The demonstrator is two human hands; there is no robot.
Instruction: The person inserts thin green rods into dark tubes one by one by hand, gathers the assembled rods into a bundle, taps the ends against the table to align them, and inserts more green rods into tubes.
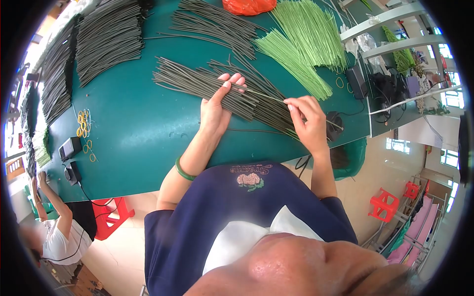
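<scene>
My left hand (217, 106) is wrapped round a thick bundle of dark grey-green stems (190, 79), thumb on top and fingertips showing at the far side. A green bangle (183, 169) circles that wrist. Between thumb and forefinger, my right hand (308, 121) pinches one thin, pale green stem (261, 93). This stem runs slantwise above the bundle towards my left fingers. More dark stems (274, 111) extend beneath it to the right, under and beside my right hand.
Dark stems (108, 37) lie in piles along the back left, with light green stems (308, 37) at the back right. A red plastic bag (249, 6) sits at the far edge. Yellow rubber bands (83, 123) lie left, near black devices (70, 148). Another person (64, 237) works at lower left.
</scene>
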